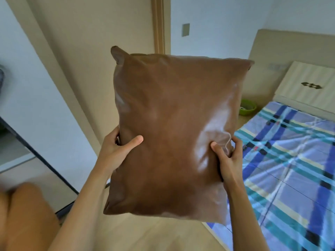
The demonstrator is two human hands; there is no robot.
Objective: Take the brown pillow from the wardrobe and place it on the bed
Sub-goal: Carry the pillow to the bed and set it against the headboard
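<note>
Between the two bare hands, held up in the air at the middle of the view, is the brown, glossy, leather-look rectangular pillow, its long side running away from the camera and its far left corner sticking up in a small point. At the pillow's left edge the left hand clasps it, thumb pressed flat across the front face and the other fingers wrapped behind the edge out of sight. On the opposite edge the right hand grips in the same way, thumb dug into the front so that the cover dimples and creases around it, fingers curled round the side. Both forearms reach up from the bottom of the frame. A thin pale thread lies on the cover just beside the right thumb. Right of the pillow and lower down lies the bed with a blue, teal and cream plaid sheet; the pillow is above the floor beside its near edge and not resting on it. At the head of the bed stands a cream padded headboard with a small dark ornament. A lime-green round bowl sits on the floor near the headboard, partly hidden by the pillow. Behind the pillow rises a beige panel with a wooden frame, and a bare knee shows at the lower left, blurred.
</note>
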